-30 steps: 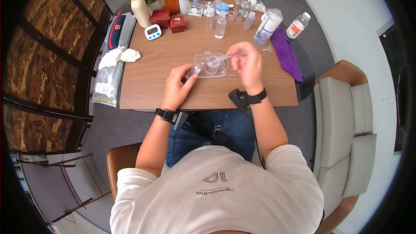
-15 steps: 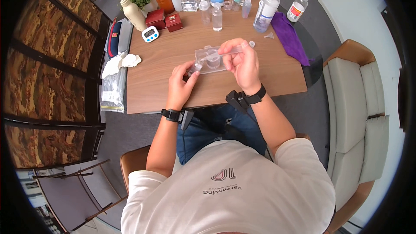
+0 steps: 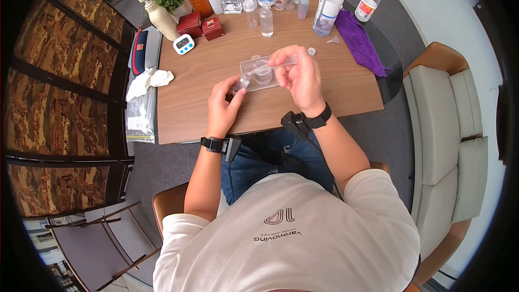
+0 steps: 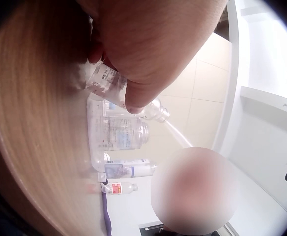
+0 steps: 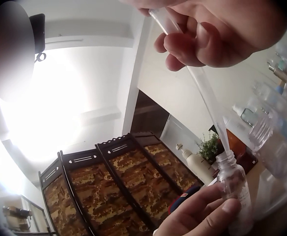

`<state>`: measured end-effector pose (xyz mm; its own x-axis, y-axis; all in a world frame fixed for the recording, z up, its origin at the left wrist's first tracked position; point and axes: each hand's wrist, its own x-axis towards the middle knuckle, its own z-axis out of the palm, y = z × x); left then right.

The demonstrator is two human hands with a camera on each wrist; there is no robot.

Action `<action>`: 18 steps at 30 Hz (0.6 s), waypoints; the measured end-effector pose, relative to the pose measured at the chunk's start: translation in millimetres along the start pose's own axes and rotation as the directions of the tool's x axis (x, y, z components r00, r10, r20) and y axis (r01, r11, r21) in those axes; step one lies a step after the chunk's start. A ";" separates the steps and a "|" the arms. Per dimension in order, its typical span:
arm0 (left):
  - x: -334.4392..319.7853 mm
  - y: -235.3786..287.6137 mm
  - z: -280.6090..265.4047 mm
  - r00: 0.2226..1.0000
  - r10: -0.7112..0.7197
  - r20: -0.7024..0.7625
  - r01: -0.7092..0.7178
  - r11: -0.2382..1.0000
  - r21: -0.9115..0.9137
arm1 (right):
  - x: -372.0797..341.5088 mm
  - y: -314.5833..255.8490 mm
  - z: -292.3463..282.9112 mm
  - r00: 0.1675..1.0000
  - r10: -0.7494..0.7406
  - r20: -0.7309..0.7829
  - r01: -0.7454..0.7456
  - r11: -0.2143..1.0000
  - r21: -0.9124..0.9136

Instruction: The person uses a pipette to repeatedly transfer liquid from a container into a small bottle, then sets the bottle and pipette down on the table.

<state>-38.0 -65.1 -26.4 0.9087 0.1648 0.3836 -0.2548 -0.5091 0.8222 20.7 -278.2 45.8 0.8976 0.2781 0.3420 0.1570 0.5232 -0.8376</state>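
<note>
My left hand [image 3: 224, 105] holds a small clear bottle [image 5: 235, 184] close over the table, tilted in the left wrist view, with its neck uncovered. Above it my right hand [image 3: 304, 89] pinches a translucent plastic pipette [image 5: 205, 91] between thumb and fingers. The pipette slants down, and its tip is at the small bottle's mouth. Beside the bottle, an uncapped clear wide-mouthed jar [image 4: 123, 133] with a printed label stands on a shallow clear plastic tray [image 3: 246, 66]. My right fingers partly cover the tray in the head view.
Past the tray stand a clear bottle of liquid [image 3: 266, 23], a large printed bottle [image 3: 327, 13] and a red-labelled bottle [image 3: 368, 4]. A small funnel [image 3: 333, 39] and white cap [image 3: 311, 52] lie to the right, near a purple cloth [image 3: 359, 46]. A timer [image 3: 184, 44] and red boxes [image 3: 212, 28] are left.
My right hand has brought the pipette from over the jar on the tray leftward to the small bottle's mouth. My left hand keeps its hold on the bottle. The head view has shifted slightly.
</note>
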 end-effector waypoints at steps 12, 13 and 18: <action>-0.6 -9.9 2.8 0.994 -0.105 0.005 0.106 0.990 -0.095 | 23.0 34.3 3.4 0.995 0.066 -0.075 -0.091 0.908 -0.409; -0.3 -9.6 3.7 0.994 -0.112 -0.008 0.111 0.988 -0.108 | 22.4 36.7 2.8 0.995 0.065 -0.079 -0.091 0.909 -0.406; 4.1 -0.4 5.1 0.999 -0.042 -0.018 0.042 0.999 -0.010 | 20.0 35.7 5.9 0.990 0.073 -0.123 -0.112 0.928 -0.356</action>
<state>-32.5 -68.6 -27.3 0.9125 0.2008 0.3563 -0.2199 -0.4935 0.8415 41.8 -249.2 25.3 0.9505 0.2142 0.2252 0.1915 0.1671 -0.9672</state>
